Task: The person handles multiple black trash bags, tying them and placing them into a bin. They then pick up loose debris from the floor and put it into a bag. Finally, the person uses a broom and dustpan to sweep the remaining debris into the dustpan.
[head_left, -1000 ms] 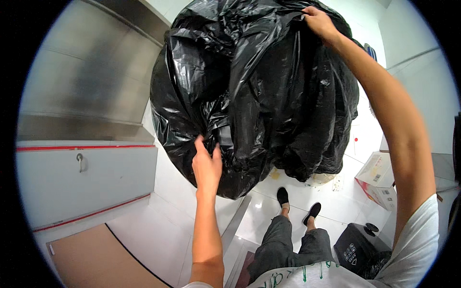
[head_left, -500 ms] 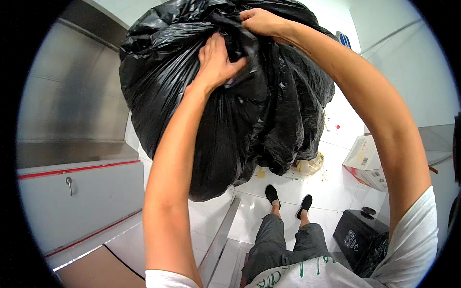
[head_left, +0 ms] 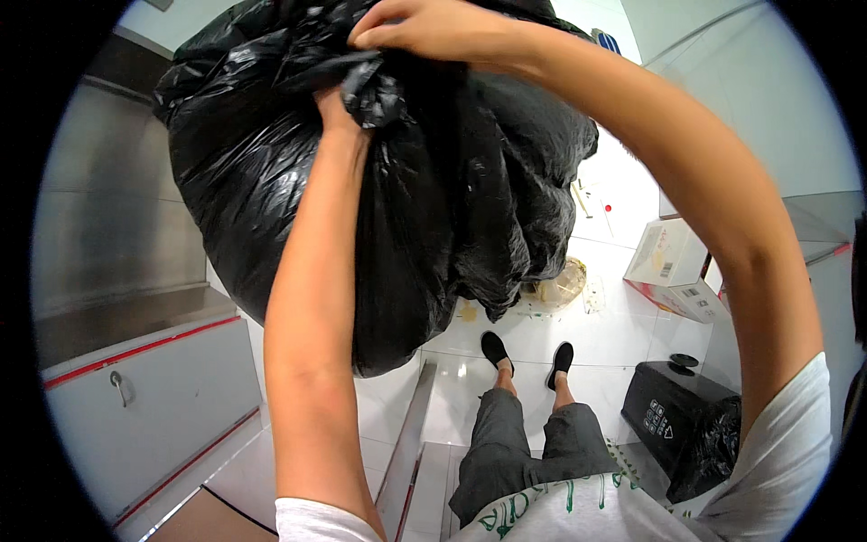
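A large, bulging black garbage bag (head_left: 239, 181) fills the upper left and middle, its plastic gathered into creases near the top. My right hand (head_left: 420, 32) reaches over it from the right, with thumb and fingers closed on the bag's plastic. Loose folds of that plastic cover most of my left hand (head_left: 332, 110); only the part near the wrist shows, and its fingers are hidden. Further bulges of black plastic (head_left: 506, 181) hang to the right of the main bag; whether they belong to a second bag I cannot tell.
Food-like scraps and a clear, crumpled plastic heap (head_left: 562, 285) lie on the white tiles before my feet. To the right stand a cardboard box (head_left: 673, 257) and a black bin (head_left: 668, 411) with a bag in it. A steel panel (head_left: 126, 199) and grey cabinet (head_left: 172, 388) line the left.
Both hands and the bag have shifted left in view. My right hand has come across above my left, and my left hand, spread on the bag before, is now mostly under plastic folds.
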Demonstrator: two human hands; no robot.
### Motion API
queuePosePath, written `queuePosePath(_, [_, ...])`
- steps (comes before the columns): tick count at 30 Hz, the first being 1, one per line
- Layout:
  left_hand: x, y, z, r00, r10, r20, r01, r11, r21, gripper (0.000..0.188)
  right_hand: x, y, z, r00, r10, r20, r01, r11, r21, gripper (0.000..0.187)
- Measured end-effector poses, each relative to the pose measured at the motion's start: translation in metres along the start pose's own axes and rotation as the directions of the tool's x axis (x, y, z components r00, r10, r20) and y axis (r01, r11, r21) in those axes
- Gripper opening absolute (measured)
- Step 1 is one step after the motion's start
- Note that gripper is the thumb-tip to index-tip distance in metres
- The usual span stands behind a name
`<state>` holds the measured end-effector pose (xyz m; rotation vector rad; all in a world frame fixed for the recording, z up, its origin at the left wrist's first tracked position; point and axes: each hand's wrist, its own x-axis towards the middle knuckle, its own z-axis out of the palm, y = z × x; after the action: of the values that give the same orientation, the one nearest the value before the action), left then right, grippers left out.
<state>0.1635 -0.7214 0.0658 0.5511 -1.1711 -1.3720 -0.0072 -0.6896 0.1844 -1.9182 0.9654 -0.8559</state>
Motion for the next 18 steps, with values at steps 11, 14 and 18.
queuePosePath(11, [0.009,0.011,0.022,0.949,-0.18,-0.258,0.062,0.912,-0.405,0.045,-0.231,0.056,-0.14,0.563,0.826,-0.018,-0.81,0.556,0.184,0.032])
queuePosePath(14, [0.012,0.028,-0.003,0.988,-0.151,0.028,0.142,0.83,-0.54,0.048,-0.236,0.053,-0.13,0.485,0.871,-0.074,-0.641,0.412,0.647,0.032])
queuePosePath(18, [0.01,0.064,0.03,0.976,-0.17,-0.137,0.104,0.915,-0.39,0.052,-0.251,0.065,-0.13,0.461,0.878,-0.131,-0.376,0.327,0.867,0.028])
